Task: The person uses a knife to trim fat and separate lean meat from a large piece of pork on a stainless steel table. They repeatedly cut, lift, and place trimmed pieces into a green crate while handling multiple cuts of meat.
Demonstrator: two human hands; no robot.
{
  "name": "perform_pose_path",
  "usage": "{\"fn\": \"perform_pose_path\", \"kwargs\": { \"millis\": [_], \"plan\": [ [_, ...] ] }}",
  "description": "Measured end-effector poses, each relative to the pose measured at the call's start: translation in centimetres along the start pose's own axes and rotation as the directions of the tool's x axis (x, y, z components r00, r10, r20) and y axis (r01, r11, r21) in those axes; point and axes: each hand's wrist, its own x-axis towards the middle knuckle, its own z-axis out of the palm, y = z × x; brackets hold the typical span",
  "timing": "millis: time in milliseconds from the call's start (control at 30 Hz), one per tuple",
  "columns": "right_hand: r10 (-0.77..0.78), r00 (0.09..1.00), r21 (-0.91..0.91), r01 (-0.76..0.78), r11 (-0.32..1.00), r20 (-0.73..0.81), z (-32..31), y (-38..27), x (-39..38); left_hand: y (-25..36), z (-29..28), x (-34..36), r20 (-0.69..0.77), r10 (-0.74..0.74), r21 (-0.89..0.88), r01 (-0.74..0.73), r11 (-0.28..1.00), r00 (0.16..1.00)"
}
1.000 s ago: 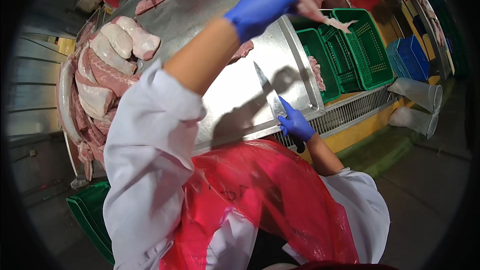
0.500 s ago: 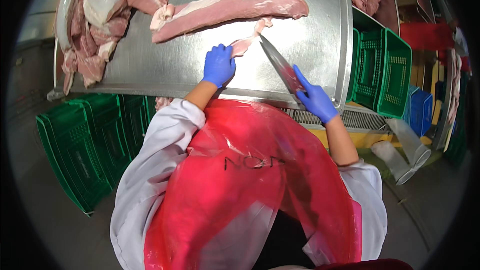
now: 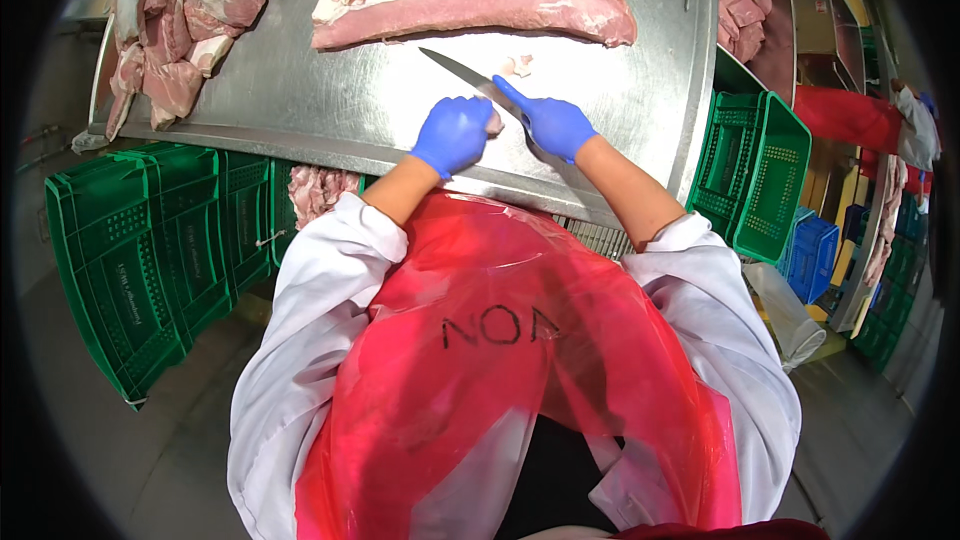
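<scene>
A long pale-pink slab of raw meat [image 3: 480,12] with a white fat edge lies across the steel table [image 3: 330,100] at upper centre, well above my fingers. My right hand [image 3: 553,126] is clamped around a long-bladed steel knife [image 3: 462,73]; my left hand [image 3: 452,133] is curled over a small pale meat scrap [image 3: 493,122]. Green plastic crates [image 3: 140,240] at left: one holds meat trimmings [image 3: 320,190].

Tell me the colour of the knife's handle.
Blue, like the gloves; the knife handle shows in the head view, gripped by the right hand.
</scene>
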Motion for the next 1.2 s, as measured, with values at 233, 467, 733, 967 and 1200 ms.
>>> {"fn": "perform_pose_path", "kwargs": {
  "millis": [233, 467, 733, 967, 1200],
  "plan": [
    [0.042, 0.996, 0.057, -0.046, 0.997, 0.077, -0.6, 1.7, -4.7, -10.3, -8.3, -2.8, -0.328, -0.425, -0.091, 0.419, 0.903, 0.844],
    [-0.294, 0.929, 0.134, 0.328, 0.935, -0.222, -0.8, 4.5, 2.1, -18.6, -10.9, -25.6, -0.165, -0.834, -0.118, 0.829, 0.547, 0.527],
    [-0.209, 0.976, 0.154, 0.216, 0.964, -0.06, -1.4, 1.5, 4.9, -27.1, -13.3, -30.9, -0.27, -0.904, -0.177, 0.906, 0.384, 0.33],
    [0.268, 0.958, 0.742, -0.104, 0.662, -0.105, 0.5, 2.7, -4.9, -29.8, -10.3, -2.9, -0.31, -0.422, -0.288, 0.339, 0.896, 0.852],
    [0.686, 0.626, 0.927, 0.203, 0.316, -0.371, -0.5, 10.0, -17.9, -34.5, -4.1, 10.0, -0.047, -0.31, -0.137, 0.301, 0.944, 0.95]
  ]
}}
